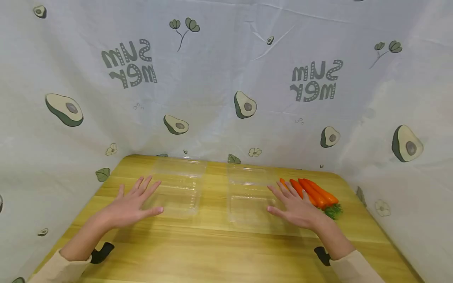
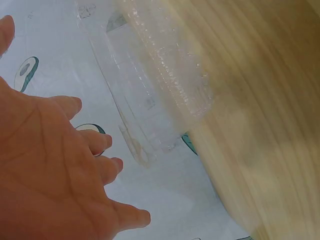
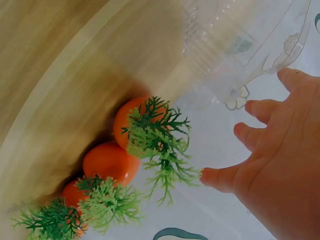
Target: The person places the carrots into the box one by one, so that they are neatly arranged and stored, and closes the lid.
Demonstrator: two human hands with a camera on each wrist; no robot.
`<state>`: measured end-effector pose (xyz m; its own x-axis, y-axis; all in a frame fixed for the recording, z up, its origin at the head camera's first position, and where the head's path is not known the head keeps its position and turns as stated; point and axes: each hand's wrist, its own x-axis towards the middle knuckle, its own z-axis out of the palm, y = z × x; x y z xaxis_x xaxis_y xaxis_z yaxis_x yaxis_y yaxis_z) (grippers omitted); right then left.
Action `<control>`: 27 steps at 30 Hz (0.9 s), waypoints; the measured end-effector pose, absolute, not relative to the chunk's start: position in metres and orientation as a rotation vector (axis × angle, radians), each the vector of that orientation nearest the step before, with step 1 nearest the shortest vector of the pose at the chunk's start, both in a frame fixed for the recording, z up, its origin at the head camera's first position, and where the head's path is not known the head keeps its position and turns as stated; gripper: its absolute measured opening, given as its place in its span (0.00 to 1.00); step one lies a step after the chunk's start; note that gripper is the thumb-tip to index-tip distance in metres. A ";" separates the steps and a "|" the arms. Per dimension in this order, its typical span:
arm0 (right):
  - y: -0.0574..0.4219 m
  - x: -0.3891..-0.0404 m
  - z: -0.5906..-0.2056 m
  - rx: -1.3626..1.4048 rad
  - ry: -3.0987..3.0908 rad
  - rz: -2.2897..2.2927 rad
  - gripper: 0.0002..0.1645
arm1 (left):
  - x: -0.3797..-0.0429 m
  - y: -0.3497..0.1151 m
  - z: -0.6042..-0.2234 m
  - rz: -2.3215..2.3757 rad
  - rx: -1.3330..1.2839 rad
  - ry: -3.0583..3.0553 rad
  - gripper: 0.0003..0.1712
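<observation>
My left hand [image 1: 132,207] hovers over the left side of the table with its fingers spread and holds nothing. Just to its right lies a clear plastic clamshell container [image 1: 177,192] with its lid folded back. A second clear container [image 1: 244,202], also opened out, lies left of my right hand [image 1: 300,209]. That hand has its fingers stretched apart, with nothing in it. Several orange carrots [image 1: 320,193] with green leafy tops lie beyond and to the right of it, partly covered by the fingers. In the right wrist view the carrots' leafy ends [image 3: 160,135] show close to the hand.
The wooden table [image 1: 184,251] has rounded far corners. A pale curtain [image 1: 212,78] printed with avocados and lettering hangs behind it and along both sides. Black straps [image 1: 102,252] show at both wrists.
</observation>
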<state>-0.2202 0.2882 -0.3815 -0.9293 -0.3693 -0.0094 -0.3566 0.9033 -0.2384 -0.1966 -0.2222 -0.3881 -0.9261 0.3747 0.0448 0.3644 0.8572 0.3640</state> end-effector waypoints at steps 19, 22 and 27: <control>0.302 -0.232 -0.381 -0.652 3.242 -0.248 0.36 | -0.216 -0.236 -0.394 0.740 0.361 3.181 0.42; 0.306 -0.232 -0.381 -0.604 3.238 -0.279 0.36 | -0.218 -0.241 -0.398 0.724 0.307 3.176 0.41; 0.312 -0.233 -0.382 -0.496 3.245 -0.349 0.39 | -0.221 -0.251 -0.405 0.742 0.273 3.128 0.40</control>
